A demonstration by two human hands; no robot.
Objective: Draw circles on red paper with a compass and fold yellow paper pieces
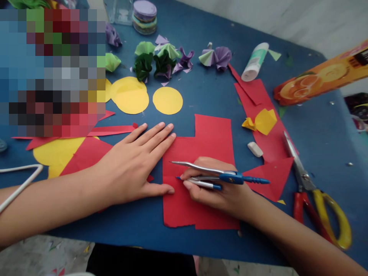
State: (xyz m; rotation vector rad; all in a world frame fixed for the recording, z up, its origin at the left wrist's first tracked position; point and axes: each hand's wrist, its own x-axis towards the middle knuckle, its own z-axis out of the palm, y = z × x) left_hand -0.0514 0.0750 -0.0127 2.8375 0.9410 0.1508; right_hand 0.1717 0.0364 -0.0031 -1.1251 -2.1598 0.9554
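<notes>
A red paper sheet (212, 142) with a stepped outline lies on the blue table. My left hand (140, 165) is spread flat with fingers stretched out, its fingertips and thumb reaching the sheet's left edge. In my right hand (218, 191) is a drawing compass (231, 177) with silver legs and a blue hinge and handle, pinched near the pencil leg. Its pencil tip is close to or touching the paper; I cannot tell which. The needle leg points left over the sheet. Right of my right hand rest a white eraser (255, 149) and red paper scraps (271, 178).
Scissors (306, 180) with red and yellow handles lie at the right. Behind them are an orange box (322, 74) and a glue stick (255, 61). Yellow paper circles (167, 100) and folded paper flowers (165, 61) fill the back. A white cable (24, 167) crosses at the left.
</notes>
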